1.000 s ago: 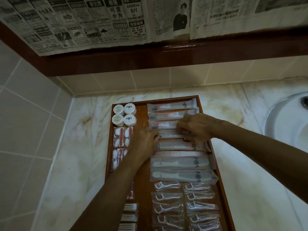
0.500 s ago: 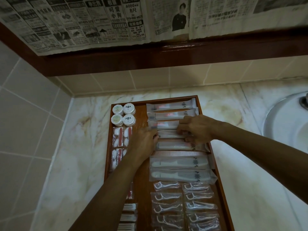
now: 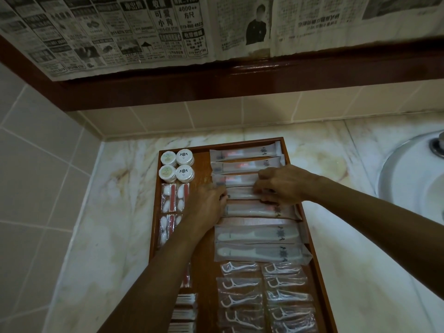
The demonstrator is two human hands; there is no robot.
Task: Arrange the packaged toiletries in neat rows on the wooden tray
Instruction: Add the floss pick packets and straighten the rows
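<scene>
I have the wooden tray [image 3: 203,265] lying lengthwise on the marble desk [image 3: 113,224], its far end toward 12 o'clock by the tiled wall. Down its right half runs a column of long toothbrush packets [image 3: 245,167], each laid crosswise, one row behind the next. My two hands meet on the fourth packet [image 3: 240,193] from the far end, at the middle of the tray. My left hand [image 3: 207,204] sits at the packet's 9 o'clock end, fingers bent onto its edge. My right hand [image 3: 283,183] comes in from 3 o'clock, fingers curled narrow and pinching the packet at its right part; it also covers the right ends of the rows just behind and before it.

Toward 6 o'clock from my hands lie two wider comb packets [image 3: 259,236], then two columns of floss pick packets [image 3: 240,284] reaching the near edge. At the tray's 11 o'clock corner stand four round jars [image 3: 177,165] in a square. Just nearer than them, along the left side, are cotton pad packets [image 3: 173,198] with red strips, partly hidden by my left forearm. At 7 o'clock cotton swab packets [image 3: 185,306] are stacked.

A white sink [image 3: 408,179] curves in at 3 o'clock. Newspaper sheets [image 3: 144,27] hang above a dark wooden ledge [image 3: 240,80] at 12 o'clock.
</scene>
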